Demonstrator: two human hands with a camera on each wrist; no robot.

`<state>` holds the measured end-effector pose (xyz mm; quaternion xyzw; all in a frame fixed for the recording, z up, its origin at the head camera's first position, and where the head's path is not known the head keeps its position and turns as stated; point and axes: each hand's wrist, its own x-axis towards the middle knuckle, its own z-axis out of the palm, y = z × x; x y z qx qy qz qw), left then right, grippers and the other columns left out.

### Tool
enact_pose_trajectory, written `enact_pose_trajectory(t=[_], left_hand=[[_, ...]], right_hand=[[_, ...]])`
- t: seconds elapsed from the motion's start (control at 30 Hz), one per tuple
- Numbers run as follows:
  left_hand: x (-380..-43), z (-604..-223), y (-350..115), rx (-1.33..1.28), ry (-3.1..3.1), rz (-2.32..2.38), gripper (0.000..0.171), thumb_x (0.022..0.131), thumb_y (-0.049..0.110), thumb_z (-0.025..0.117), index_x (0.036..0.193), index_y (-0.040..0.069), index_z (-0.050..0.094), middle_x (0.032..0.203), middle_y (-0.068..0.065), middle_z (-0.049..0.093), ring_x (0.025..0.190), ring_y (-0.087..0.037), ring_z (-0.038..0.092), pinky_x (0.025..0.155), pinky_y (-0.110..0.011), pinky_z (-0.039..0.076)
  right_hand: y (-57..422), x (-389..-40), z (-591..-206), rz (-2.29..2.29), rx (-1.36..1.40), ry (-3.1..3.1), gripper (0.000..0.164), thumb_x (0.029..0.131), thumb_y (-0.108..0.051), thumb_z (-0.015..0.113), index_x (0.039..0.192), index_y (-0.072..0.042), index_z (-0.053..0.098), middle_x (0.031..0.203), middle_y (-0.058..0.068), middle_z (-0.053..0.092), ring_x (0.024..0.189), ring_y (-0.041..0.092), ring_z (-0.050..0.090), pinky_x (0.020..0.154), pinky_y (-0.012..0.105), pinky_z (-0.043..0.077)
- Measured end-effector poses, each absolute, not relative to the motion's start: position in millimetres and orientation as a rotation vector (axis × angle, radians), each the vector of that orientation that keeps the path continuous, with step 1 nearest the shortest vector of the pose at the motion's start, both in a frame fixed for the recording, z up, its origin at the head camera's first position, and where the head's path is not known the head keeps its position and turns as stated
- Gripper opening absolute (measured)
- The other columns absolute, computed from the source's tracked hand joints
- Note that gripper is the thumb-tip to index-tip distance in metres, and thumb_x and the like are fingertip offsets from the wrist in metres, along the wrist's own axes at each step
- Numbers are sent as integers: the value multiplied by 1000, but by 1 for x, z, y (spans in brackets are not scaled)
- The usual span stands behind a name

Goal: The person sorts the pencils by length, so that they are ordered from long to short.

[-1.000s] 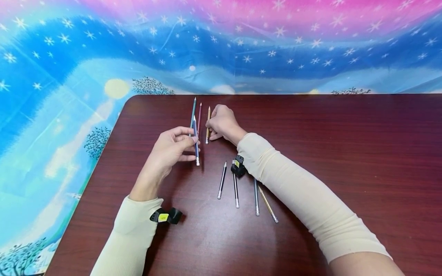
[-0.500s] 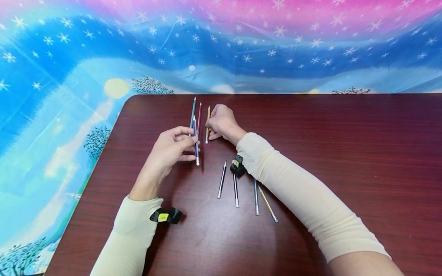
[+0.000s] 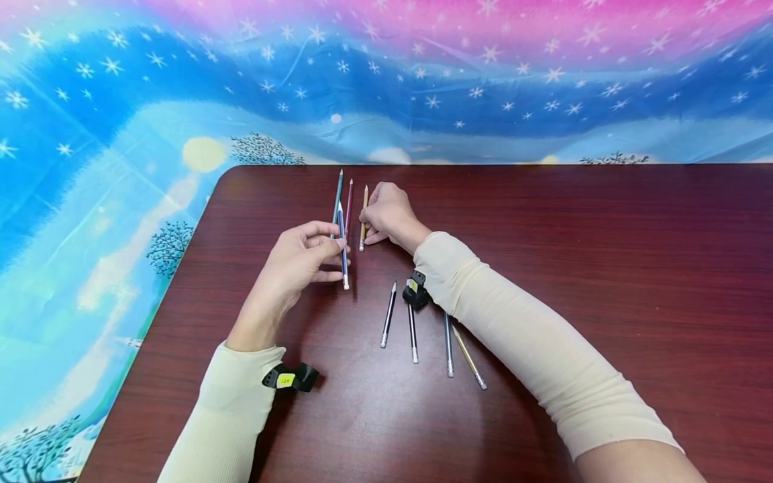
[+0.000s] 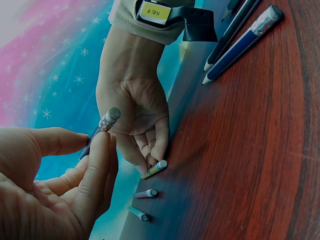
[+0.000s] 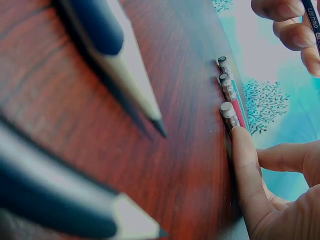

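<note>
My left hand (image 3: 302, 258) pinches a dark blue pencil (image 3: 343, 248) between thumb and fingers, its white eraser end toward me; the left wrist view shows it raised off the table. At the far side, my right hand (image 3: 391, 213) has its thumb and fingers on a yellow pencil (image 3: 364, 221) that lies on the table. Just left of that one lie a red pencil (image 3: 350, 201) and a green pencil (image 3: 338, 191), points facing away, partly hidden behind the left hand and the blue pencil.
Nearer me on the brown table (image 3: 338, 429) lie two dark pencils (image 3: 389, 315), a grey-blue pencil (image 3: 449, 349) and a slanted gold pencil (image 3: 471, 359), some partly under the right sleeve. A snowflake-print cloth (image 3: 386, 80) hangs beyond the table's far and left edges.
</note>
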<state>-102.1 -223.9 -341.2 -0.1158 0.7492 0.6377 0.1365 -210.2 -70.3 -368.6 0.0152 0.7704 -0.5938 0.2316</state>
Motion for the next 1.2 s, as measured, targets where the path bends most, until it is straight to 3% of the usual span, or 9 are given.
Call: enact_pose_trajectory(t=[0.37, 0.67, 0.97, 1.2], left_hand=[[-106, -347, -220, -352, 2178, 1784, 36, 103, 11, 63, 136, -2, 57, 100, -1, 76, 78, -10, 70, 71, -29, 66], [-125, -347, -209, -371, 2203, 1784, 34, 102, 9, 63, 133, -4, 58, 90, -1, 71, 72, -11, 69, 69, -29, 65], [-152, -345, -198, -401, 2273, 1711, 29, 102, 9, 65, 128, -3, 61, 116, -17, 71, 73, -14, 68, 70, -29, 66], [-166, -349, -188, -371, 2330, 1637, 30, 101, 8, 65, 129, -3, 64, 119, -19, 72, 79, -16, 67, 71, -28, 65]], right_hand=[[-65, -210, -365, -1620, 20, 2089, 19, 97, 6, 65, 98, -2, 48, 77, 15, 60, 48, 17, 58, 56, 34, 64], [-52, -211, -365, -1604, 6, 2045, 16, 98, 4, 64, 99, -1, 48, 87, 17, 61, 49, 18, 58, 58, 34, 65], [-26, -210, -361, -1586, 3, 2050, 16, 99, 3, 64, 102, -1, 49, 93, 16, 63, 51, 16, 57, 59, 33, 65], [1, -207, -358, -1551, 2, 2059, 16, 98, 1, 66, 103, -1, 51, 95, 15, 63, 52, 16, 57, 58, 32, 64]])
